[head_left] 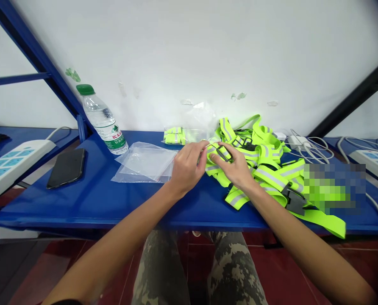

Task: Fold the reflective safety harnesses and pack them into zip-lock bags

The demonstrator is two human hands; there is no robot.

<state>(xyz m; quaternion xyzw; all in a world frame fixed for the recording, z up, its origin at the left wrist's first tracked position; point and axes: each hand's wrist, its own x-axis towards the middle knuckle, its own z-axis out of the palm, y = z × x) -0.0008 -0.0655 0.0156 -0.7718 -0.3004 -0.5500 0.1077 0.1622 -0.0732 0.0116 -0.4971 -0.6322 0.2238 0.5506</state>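
Both my hands meet over the blue table, at the left side of a tangled heap of neon-yellow reflective straps [268, 176]. My left hand [189, 163] pinches the end of a reflective strap [212, 149] between thumb and fingers. With thumb and fingers, my right hand [235, 165] grips the same strap beside a dark rectangular buckle [223, 153]. A larger black plastic buckle [293, 200] lies on the heap, right of my right forearm. Left of my left hand lie flat clear plastic bags [147, 161]. Behind my hands rests a bagged folded strap [174, 136].
A water bottle [103, 120] with a green cap stands at the back left, near a black phone [66, 167]. White power strips [14, 165] sit at both sides. A white charger with cables [303, 144] lies at the back right. Blue frame bars rise at the left.
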